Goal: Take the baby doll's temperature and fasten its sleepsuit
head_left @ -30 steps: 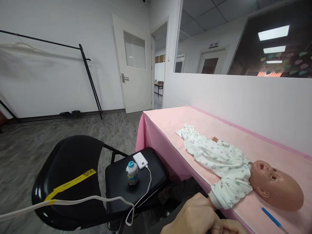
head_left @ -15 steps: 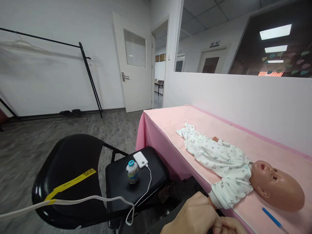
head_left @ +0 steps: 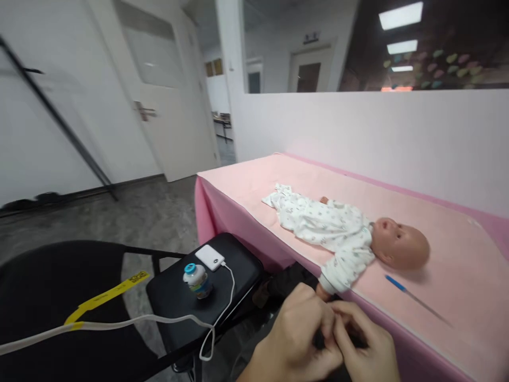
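My left hand [head_left: 296,334] is closed, its fingers curled and its thumb pressed in. Against it, fingertip to fingertip, my right hand [head_left: 368,347] is pinched closed. Whatever lies between the fingers is hidden or too small to make out. Both hands are just in front of the table edge, beside the hand of a baby doll [head_left: 401,245]. The doll lies on its back in a white patterned outfit [head_left: 316,217], its near arm reaching over the edge. On the cloth to the right of my hands is a thin tool with a blue handle [head_left: 395,283] and a narrow shaft.
A pink cloth [head_left: 449,233] covers the table along the wall. To the left, a black chair [head_left: 238,265] carries a white power bank [head_left: 210,257] and a blue-capped bottle [head_left: 198,281]. A white cable [head_left: 131,321] with yellow tape runs across it.
The view has swung right and down, so the doll and table sit further left. More of both hands now shows, including the right fingers pinched against the left. The tool's shaft has come into view.
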The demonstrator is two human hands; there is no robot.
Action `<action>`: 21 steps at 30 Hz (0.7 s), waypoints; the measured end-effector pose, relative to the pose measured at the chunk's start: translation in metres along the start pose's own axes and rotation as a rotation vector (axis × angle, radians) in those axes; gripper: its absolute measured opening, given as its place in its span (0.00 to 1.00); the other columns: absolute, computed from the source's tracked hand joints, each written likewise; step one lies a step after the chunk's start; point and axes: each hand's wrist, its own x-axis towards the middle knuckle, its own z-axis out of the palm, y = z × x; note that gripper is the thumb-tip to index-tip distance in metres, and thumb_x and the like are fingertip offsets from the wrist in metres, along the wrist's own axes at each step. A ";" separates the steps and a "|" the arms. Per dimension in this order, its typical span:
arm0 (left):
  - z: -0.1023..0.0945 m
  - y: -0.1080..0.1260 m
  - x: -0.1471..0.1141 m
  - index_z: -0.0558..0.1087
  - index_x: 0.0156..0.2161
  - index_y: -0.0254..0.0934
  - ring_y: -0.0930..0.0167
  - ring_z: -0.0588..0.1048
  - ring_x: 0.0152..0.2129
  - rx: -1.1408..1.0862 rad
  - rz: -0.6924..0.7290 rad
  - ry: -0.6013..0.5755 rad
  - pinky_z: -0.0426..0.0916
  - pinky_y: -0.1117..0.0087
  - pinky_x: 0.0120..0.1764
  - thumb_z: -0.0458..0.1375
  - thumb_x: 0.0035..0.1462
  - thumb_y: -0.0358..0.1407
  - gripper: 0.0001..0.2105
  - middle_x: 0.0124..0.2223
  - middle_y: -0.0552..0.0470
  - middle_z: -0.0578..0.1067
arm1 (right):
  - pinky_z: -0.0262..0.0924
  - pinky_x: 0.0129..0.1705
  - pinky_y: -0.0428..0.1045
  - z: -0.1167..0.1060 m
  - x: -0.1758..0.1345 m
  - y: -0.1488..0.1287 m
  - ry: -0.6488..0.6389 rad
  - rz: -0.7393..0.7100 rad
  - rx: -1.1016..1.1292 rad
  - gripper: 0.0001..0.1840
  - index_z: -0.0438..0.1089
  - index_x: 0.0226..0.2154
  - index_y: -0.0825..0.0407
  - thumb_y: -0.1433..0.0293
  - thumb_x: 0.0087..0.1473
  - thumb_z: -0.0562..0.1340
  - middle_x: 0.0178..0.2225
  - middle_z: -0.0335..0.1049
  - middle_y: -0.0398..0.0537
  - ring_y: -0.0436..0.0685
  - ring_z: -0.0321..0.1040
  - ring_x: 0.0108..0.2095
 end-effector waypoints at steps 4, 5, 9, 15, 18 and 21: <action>-0.004 0.004 0.008 0.55 0.29 0.38 0.75 0.62 0.23 -0.039 -0.006 -0.054 0.60 0.71 0.29 0.53 0.45 0.20 0.13 0.24 0.57 0.66 | 0.66 0.25 0.39 -0.006 0.009 -0.010 -0.011 0.062 0.002 0.07 0.72 0.31 0.51 0.72 0.52 0.58 0.21 0.72 0.41 0.48 0.69 0.20; -0.004 0.004 0.009 0.55 0.29 0.38 0.75 0.62 0.23 -0.045 -0.010 -0.060 0.60 0.71 0.29 0.53 0.46 0.19 0.13 0.24 0.57 0.67 | 0.66 0.26 0.40 -0.007 0.010 -0.013 -0.010 0.091 0.010 0.07 0.71 0.32 0.51 0.73 0.52 0.58 0.21 0.72 0.41 0.48 0.69 0.21; -0.001 0.004 0.013 0.54 0.28 0.38 0.76 0.63 0.23 -0.014 -0.011 -0.060 0.62 0.70 0.30 0.56 0.46 0.19 0.16 0.23 0.59 0.68 | 0.66 0.27 0.42 -0.009 0.011 -0.019 0.037 0.160 0.054 0.07 0.70 0.34 0.50 0.73 0.52 0.58 0.22 0.71 0.40 0.48 0.69 0.22; 0.003 0.010 0.018 0.52 0.27 0.39 0.76 0.63 0.22 0.036 0.023 -0.034 0.65 0.70 0.29 0.56 0.46 0.19 0.17 0.23 0.59 0.68 | 0.67 0.29 0.42 -0.010 0.008 -0.018 0.095 0.184 0.099 0.08 0.71 0.35 0.51 0.74 0.51 0.59 0.24 0.72 0.41 0.47 0.69 0.24; 0.005 0.011 0.018 0.52 0.28 0.39 0.76 0.63 0.22 0.018 0.023 -0.028 0.65 0.69 0.30 0.56 0.45 0.19 0.17 0.23 0.59 0.69 | 0.67 0.28 0.42 -0.011 0.006 -0.017 0.121 0.172 0.096 0.08 0.71 0.35 0.50 0.74 0.51 0.59 0.25 0.72 0.41 0.47 0.69 0.24; 0.006 0.011 0.018 0.52 0.28 0.39 0.77 0.63 0.21 0.008 0.018 -0.017 0.65 0.69 0.30 0.56 0.45 0.19 0.17 0.24 0.59 0.69 | 0.66 0.28 0.42 -0.011 0.006 -0.017 0.131 0.165 0.092 0.07 0.71 0.34 0.50 0.75 0.51 0.59 0.25 0.73 0.41 0.47 0.69 0.25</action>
